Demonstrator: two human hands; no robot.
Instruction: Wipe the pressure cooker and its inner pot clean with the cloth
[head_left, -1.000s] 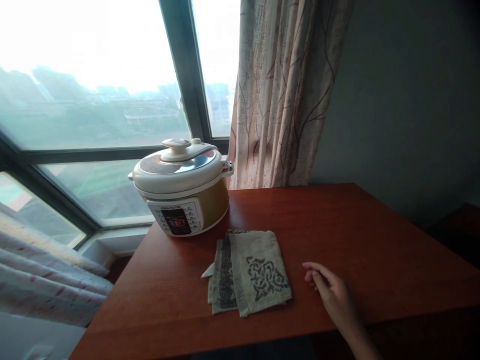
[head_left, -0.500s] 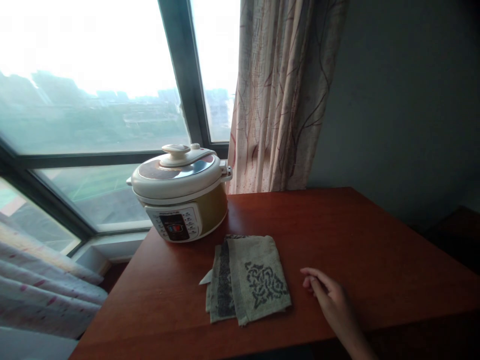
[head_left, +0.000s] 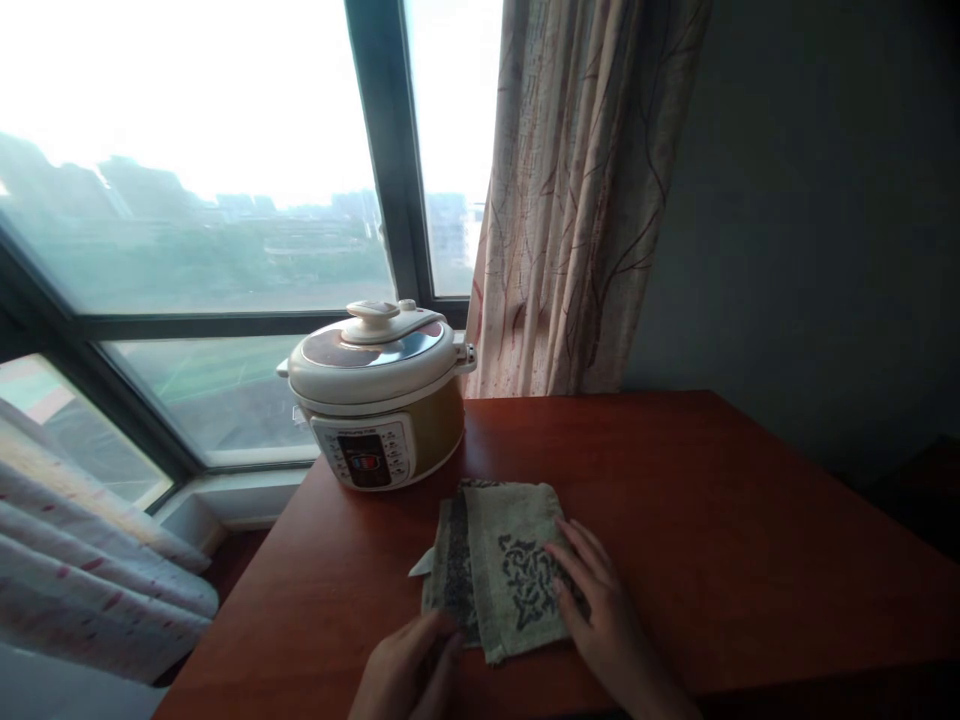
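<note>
A folded grey-green cloth with a dark pattern lies on the wooden table. The fingers of my right hand are spread over its right edge and rest on it. At the cloth's lower left corner my left hand is curled, its fingertips closed around the edge. That hand covers the corner, so the grip itself is partly hidden. A small pale pointed tip sticks out from beneath the cloth's left side; the rest of it is out of sight.
Behind the cloth stands a white and gold electric pressure cooker, lid on. The reddish-brown table has its left edge by the window. Patterned curtains hang at the back and at the lower left.
My right hand has moved left from the bare table onto the cloth and its fingers have spread. My left hand has come into view at the cloth's lower left corner. The view has shifted slightly.
</note>
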